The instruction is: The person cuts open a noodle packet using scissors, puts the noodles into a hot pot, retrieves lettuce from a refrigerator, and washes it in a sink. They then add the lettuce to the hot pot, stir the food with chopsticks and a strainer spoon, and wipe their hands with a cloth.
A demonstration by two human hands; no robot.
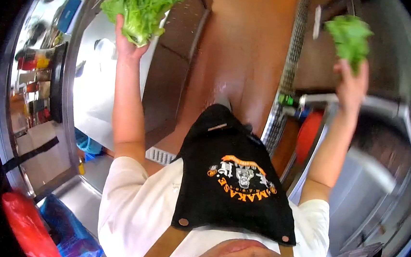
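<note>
Down the middle, brown floor point(243, 49); to the left, pale surface point(102, 91). Bigger lettuce bunch point(145, 8) held up by its base in left hand point(132, 50), near the surface's far end. Smaller lettuce piece point(350, 33) well apart at right, blurred, lower end gripped by right hand point(353, 84). Probably best: support stem end, pinch lightly, avoid bruising or tearing leaves.

Reddish-brown floor point(243, 47); shiny counter point(95, 93) left; blurred dark panel point(311, 67) right, possibly cabinet.

A kitchen, shown by steel counter point(94, 103), lettuce point(145, 8), apron point(199, 176).
</note>
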